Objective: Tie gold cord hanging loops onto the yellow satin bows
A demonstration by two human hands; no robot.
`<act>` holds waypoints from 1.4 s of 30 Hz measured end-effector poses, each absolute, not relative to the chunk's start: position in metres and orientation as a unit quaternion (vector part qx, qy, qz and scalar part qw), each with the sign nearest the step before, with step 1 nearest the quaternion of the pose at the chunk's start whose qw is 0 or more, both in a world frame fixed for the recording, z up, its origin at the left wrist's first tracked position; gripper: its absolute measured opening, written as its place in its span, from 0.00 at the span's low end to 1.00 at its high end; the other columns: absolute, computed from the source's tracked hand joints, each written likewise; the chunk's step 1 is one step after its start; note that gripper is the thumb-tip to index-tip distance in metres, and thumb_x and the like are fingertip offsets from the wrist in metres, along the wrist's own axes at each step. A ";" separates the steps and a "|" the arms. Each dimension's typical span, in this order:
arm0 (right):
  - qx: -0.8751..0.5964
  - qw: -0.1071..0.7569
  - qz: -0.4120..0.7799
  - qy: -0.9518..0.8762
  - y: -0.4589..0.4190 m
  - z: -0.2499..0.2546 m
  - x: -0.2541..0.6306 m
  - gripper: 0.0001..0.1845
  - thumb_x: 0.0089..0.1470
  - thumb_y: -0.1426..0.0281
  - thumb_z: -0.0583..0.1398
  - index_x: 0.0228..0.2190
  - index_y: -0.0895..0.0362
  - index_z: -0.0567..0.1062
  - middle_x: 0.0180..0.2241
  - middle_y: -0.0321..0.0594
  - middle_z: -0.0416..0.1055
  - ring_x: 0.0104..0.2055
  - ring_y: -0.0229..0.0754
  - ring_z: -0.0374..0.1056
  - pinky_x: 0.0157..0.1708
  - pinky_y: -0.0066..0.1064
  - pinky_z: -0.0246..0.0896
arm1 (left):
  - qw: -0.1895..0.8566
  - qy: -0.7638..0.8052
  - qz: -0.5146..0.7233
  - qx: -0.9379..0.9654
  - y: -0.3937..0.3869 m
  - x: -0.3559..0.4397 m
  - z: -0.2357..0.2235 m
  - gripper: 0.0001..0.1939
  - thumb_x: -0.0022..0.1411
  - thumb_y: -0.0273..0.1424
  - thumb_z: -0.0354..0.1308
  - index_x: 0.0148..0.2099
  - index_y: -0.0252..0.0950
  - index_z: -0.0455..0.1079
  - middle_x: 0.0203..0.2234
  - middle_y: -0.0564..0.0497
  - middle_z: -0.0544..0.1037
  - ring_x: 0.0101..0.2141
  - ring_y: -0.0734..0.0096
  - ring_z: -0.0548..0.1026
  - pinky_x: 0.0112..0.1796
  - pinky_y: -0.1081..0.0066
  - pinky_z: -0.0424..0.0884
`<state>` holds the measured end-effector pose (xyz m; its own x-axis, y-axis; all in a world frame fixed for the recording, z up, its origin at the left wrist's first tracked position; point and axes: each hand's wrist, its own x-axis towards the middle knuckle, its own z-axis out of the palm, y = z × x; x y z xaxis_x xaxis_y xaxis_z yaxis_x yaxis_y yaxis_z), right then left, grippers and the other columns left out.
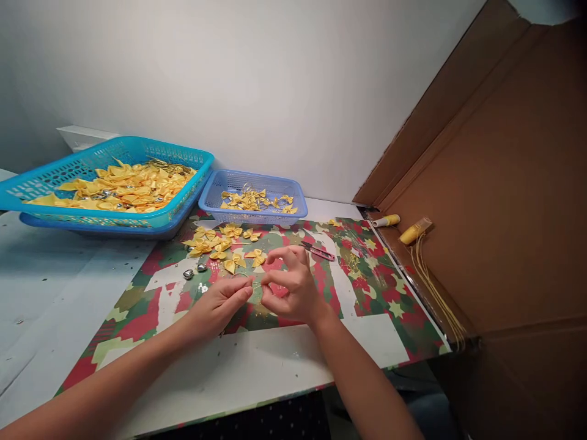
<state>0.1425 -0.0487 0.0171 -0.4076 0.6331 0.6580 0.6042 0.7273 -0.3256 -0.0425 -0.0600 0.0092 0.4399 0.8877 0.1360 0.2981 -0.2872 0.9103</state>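
My left hand (227, 299) is closed, thumb and forefinger pinched on a thin pale strand (257, 285) that looks like wire or cord. Facing it, my right hand (291, 284) pinches the strand's other side between thumb and forefinger, its remaining fingers curled. A small gap separates the two hands. Just beyond them lie several yellow ribbon bows (220, 244), some with thin stems. Two silver heart-shaped pieces (188, 274) rest left of my hands. Pink-handled thread snips (318, 251) lie behind my right hand.
A turquoise basket (183, 205) heaped with yellow bows stands at the back left. Beside it is a smaller blue basket (257, 217) with more bows. Yellow spools (415, 231) and gold cords (438, 293) lie along the right, by a cardboard wall (504, 183). Patterned paper (394, 293) covers the table.
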 end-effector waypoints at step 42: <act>-0.439 0.329 0.609 -0.573 -0.041 0.002 0.149 0.31 0.55 0.41 0.55 0.27 0.57 0.69 0.21 0.29 0.53 0.22 0.32 0.46 0.22 0.27 0.40 | 0.579 0.439 0.472 0.498 -0.054 -0.047 -0.003 0.22 0.59 0.51 0.56 0.26 0.38 0.63 0.15 0.62 0.48 0.19 0.77 0.45 0.19 0.77 0.45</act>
<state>0.1485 -0.0408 0.0015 -0.3977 0.9040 -0.1567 0.1021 -0.1261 -0.9867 -0.0474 -0.0544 -0.0029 0.1677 0.9851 -0.0387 -0.1094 0.0576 0.9923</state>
